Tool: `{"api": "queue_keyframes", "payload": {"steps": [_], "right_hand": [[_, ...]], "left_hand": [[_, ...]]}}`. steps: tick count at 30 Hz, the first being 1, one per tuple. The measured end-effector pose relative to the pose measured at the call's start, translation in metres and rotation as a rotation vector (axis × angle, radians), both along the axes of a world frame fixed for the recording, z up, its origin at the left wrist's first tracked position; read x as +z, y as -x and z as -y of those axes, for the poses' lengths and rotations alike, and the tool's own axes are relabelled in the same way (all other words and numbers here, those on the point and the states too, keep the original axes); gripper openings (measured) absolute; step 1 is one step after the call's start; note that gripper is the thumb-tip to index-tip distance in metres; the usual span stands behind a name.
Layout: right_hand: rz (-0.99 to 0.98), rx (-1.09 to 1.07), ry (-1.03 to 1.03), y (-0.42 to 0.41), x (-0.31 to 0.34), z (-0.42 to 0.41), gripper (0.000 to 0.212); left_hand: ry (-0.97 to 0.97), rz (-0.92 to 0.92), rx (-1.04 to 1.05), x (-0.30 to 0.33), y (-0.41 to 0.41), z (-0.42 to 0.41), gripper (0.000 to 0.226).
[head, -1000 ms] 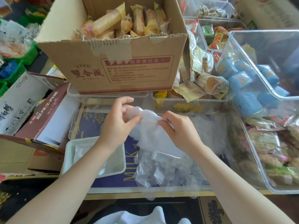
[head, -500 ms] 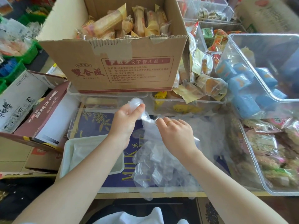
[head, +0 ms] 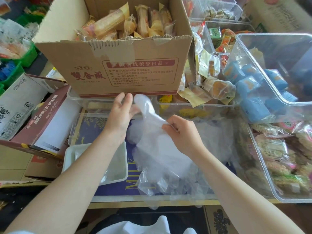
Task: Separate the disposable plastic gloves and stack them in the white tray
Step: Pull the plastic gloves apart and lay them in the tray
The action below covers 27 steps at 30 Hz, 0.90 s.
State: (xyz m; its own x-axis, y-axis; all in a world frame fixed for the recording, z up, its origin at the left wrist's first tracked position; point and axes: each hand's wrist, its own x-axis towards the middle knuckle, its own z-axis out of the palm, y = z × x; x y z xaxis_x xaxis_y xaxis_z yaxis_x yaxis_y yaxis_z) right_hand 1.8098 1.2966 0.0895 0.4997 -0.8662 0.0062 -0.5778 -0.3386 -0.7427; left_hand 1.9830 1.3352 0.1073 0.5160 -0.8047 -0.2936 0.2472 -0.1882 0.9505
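Observation:
A bundle of thin clear disposable gloves (head: 162, 154) hangs between my two hands over a shallow clear bin. My left hand (head: 120, 115) pinches the bundle's upper edge near the cardboard box, with its fingers partly spread. My right hand (head: 183, 132) grips the plastic a little lower on the right. The fingers of the gloves (head: 170, 184) dangle toward the bin's front edge. The white tray (head: 70, 155) lies at the bin's left front, under my left forearm, with clear plastic lying flat in it.
A big cardboard box (head: 128, 65) of wrapped snacks stands just behind my hands. Clear bins of blue packets (head: 263, 85) and other snacks (head: 278, 159) crowd the right. A brown carton (head: 45, 119) and a white one lean at the left.
My left hand has risen toward the cardboard box and loosened its fingers. The glove bundle has spread out wider between my hands, and my right hand has shifted slightly right.

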Motion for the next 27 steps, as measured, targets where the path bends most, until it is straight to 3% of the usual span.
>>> {"api": "queue_keyframes", "payload": {"steps": [3, 4, 6, 9, 12, 16, 19, 27], "right_hand": [[0.179, -0.18, -0.222, -0.001, -0.003, 0.0, 0.028], [0.226, -0.208, -0.266, -0.003, -0.003, -0.001, 0.029], [0.253, -0.219, -0.275, -0.005, -0.003, -0.003, 0.031], [0.288, -0.21, -0.304, -0.005, -0.004, -0.003, 0.033], [0.339, -0.136, -0.313, -0.004, -0.003, -0.003, 0.018], [0.223, 0.216, 0.03, -0.002, 0.01, 0.002, 0.028], [0.086, 0.263, 0.165, -0.005, 0.017, 0.013, 0.021], [0.213, 0.182, -0.212, -0.012, 0.023, 0.022, 0.036]], "left_hand": [[-0.211, 0.269, -0.43, -0.004, 0.007, -0.013, 0.101], [-0.264, 0.353, -0.522, -0.005, 0.006, -0.017, 0.101], [-0.268, 0.377, -0.569, -0.009, 0.003, -0.018, 0.066], [-0.19, 0.233, -0.581, -0.01, 0.001, -0.02, 0.017], [-0.146, 0.088, -0.556, -0.012, -0.002, -0.025, 0.013], [-0.16, 0.141, -0.65, -0.01, -0.009, -0.028, 0.007], [-0.132, 0.142, -0.669, -0.006, -0.01, -0.029, 0.006], [0.005, 0.141, -0.578, -0.004, -0.012, -0.037, 0.01]]}}
